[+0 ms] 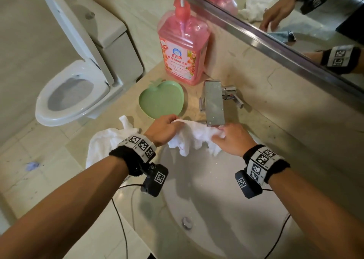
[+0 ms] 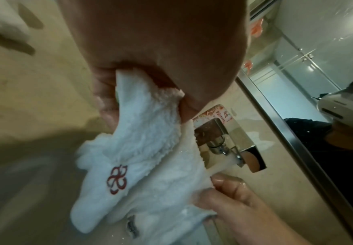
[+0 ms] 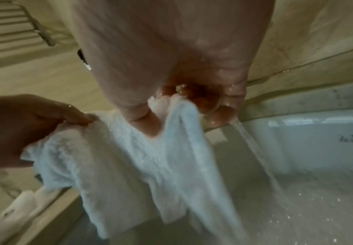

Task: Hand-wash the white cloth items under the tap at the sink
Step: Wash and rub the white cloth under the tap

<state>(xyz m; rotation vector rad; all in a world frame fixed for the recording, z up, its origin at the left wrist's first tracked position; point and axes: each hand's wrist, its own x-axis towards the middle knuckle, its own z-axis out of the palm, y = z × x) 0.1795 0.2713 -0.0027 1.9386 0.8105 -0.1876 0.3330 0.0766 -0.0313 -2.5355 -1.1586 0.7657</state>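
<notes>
A small white terry cloth [image 1: 194,135] with a red flower emblem [image 2: 117,179] hangs stretched between my two hands over the sink basin [image 1: 212,189], just below the chrome tap [image 1: 214,103]. My left hand [image 1: 164,129] pinches its left end; my right hand [image 1: 229,138] pinches the right end, wet, beside the running stream of water [image 3: 253,145]. The cloth [image 3: 142,165] droops in folds. A second white cloth [image 1: 107,140] lies crumpled on the counter left of my left wrist.
A pink pump bottle of detergent [image 1: 184,48] and a green heart-shaped dish [image 1: 161,99] stand on the counter [image 1: 275,105] behind the sink. A toilet [image 1: 74,85] with raised lid is at left. A mirror [image 1: 295,18] runs along the back right. The drain [image 1: 186,222] is open.
</notes>
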